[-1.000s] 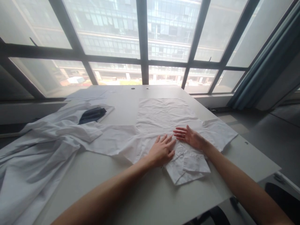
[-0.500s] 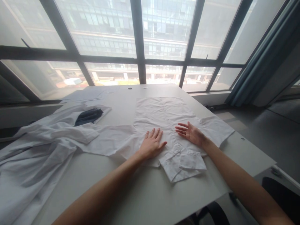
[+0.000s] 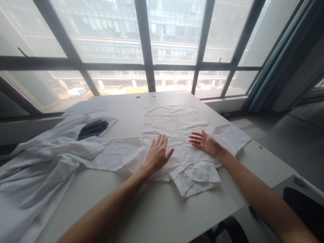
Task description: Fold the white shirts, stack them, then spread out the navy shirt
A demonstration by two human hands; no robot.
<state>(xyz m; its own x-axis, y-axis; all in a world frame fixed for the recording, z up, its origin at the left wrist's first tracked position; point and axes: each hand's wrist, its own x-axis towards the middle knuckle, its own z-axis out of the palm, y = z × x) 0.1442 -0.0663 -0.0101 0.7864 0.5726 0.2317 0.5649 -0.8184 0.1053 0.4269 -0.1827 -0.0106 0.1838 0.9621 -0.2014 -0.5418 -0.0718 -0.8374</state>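
A white shirt (image 3: 174,121) lies spread on the white table, its collar (image 3: 194,179) toward me and its sleeves out to both sides. The cloth has creases down the middle. My left hand (image 3: 158,153) is over the left half of the shirt, fingers stretched out and thumb apart; whether it touches the cloth I cannot tell. Over the right half is my right hand (image 3: 205,143), turned on its side with the palm facing left and the fingers spread. Neither hand holds anything.
More white cloth (image 3: 50,162) lies heaped on the left of the table (image 3: 121,202), with a dark folded piece (image 3: 93,129) on it. Windows stand behind the table. A blue-grey curtain (image 3: 275,57) hangs at right, and a black chair (image 3: 303,209) is at lower right.
My left hand has shifted a little left and tilted, its fingers less flat on the shirt. My right hand has barely moved. The whole view has shifted slightly.
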